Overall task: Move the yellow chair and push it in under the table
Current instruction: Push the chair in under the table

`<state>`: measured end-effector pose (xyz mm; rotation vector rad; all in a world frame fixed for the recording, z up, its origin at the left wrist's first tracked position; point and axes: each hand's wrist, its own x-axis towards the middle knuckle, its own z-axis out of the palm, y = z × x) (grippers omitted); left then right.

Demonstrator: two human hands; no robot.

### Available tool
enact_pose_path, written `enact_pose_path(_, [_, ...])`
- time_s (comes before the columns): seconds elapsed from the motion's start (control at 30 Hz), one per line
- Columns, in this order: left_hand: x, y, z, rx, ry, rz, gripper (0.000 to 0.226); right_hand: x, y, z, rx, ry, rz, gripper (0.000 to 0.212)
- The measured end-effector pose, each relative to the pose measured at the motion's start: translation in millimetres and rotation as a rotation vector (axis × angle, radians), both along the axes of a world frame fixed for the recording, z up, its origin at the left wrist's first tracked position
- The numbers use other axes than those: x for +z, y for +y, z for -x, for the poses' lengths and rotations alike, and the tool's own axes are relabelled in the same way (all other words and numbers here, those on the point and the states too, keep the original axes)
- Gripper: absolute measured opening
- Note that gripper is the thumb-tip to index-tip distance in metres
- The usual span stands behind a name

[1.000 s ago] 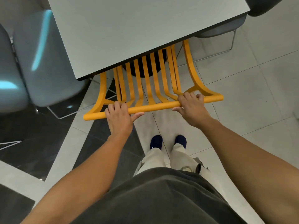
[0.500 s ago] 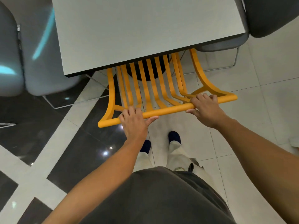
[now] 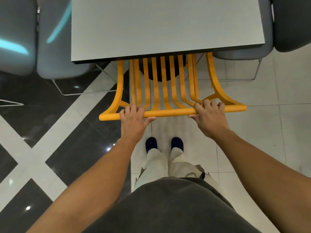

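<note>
The yellow chair has a slatted back and a round top rail; its seat is hidden beneath the grey table, and only the backrest sticks out toward me. My left hand grips the top rail left of centre, fingers curled over it. My right hand grips the same rail toward its right end. A dark round table base shows through the slats.
Grey upholstered chairs stand on the left and the right of the table, on thin wire legs. A darker chair is at the top right. My feet stand on glossy tiled floor just behind the yellow chair.
The table and chair now appear square to me instead of angled, and the chair back sits straight under the table edge. Both hands stay on the top rail.
</note>
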<state>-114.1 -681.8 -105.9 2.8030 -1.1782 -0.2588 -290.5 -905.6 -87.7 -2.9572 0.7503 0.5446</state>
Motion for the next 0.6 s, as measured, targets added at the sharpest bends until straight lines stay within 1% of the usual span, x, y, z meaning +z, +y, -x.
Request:
enact_pose_path(0.27, [2, 39, -52, -0.058, -0.049, -0.067, 0.064, -5, 54, -32, -0.06, -0.112, -0.01, 0.042])
enact_pose_path(0.43, [5, 56, -75, -0.05, -0.034, -0.049, 0.062, -4, 77, -48, -0.097, -0.103, -0.028, 0.045])
enact_pose_path(0.6, [5, 45, -57, -0.026, -0.04, -0.064, 0.066, -5, 60, -33, -0.079, -0.148, -0.049, 0.049])
